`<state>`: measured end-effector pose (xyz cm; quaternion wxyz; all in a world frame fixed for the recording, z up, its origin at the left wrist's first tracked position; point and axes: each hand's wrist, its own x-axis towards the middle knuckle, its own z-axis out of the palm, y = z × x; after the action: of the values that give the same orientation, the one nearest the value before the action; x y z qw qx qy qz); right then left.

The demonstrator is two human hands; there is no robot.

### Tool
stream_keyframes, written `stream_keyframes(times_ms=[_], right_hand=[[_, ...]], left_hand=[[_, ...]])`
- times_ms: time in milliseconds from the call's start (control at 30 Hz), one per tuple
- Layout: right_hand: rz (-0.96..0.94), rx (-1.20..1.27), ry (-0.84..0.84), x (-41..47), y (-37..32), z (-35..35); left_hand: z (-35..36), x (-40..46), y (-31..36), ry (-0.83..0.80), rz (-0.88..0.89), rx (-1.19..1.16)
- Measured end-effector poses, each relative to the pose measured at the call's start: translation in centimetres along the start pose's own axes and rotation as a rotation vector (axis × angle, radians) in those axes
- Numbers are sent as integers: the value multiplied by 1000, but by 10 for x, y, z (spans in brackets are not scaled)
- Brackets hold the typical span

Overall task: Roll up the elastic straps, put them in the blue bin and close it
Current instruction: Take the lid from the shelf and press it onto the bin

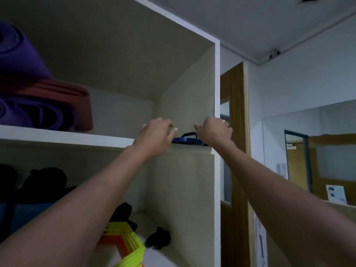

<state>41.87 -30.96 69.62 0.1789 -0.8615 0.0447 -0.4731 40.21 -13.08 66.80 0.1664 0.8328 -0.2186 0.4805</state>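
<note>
High on the white cabinet's upper shelf sits the blue bin (187, 140); only its lid and dark handle show above the shelf edge. My left hand (157, 134) reaches up at the bin's left end, fingers loosely bent and thumb close to the lid. At the bin's right end is my right hand (215, 130), fingers curled and thumb pointing left over the handle. Whether it grips the bin is hidden. No elastic straps are visible outside the bin.
Rolled purple and red mats (38, 105) lie on the same shelf at the left. Below are dark bags (44, 182), a black item (158, 237) and yellow and orange hurdles (125, 245). The cabinet's side wall (217, 93) stands right beside my right hand, with a wooden door frame (238, 132) beyond.
</note>
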Motion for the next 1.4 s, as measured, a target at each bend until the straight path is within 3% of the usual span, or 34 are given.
stream_keyframes(times_ms=[133, 200, 367, 567, 767, 1133, 1400], right_hand=[[107, 112, -249, 34, -6, 36], [159, 86, -272, 39, -4, 47], [167, 158, -108, 10, 8, 54], [-106, 417, 140, -84, 21, 31], [-279, 616, 115, -202, 35, 7], [-514, 600, -601, -445, 69, 76], [-254, 588, -1008, -595, 89, 182]], left_hand=[[15, 0, -35, 18, -20, -42], [18, -2, -51, 14, -23, -37], [7, 0, -54, 70, -29, -15], [-24, -11, -23, 36, 34, -23], [-45, -118, -2, -6, 80, 84], [-19, -454, -37, -127, -378, 124], [33, -635, -44, -383, -793, 72]])
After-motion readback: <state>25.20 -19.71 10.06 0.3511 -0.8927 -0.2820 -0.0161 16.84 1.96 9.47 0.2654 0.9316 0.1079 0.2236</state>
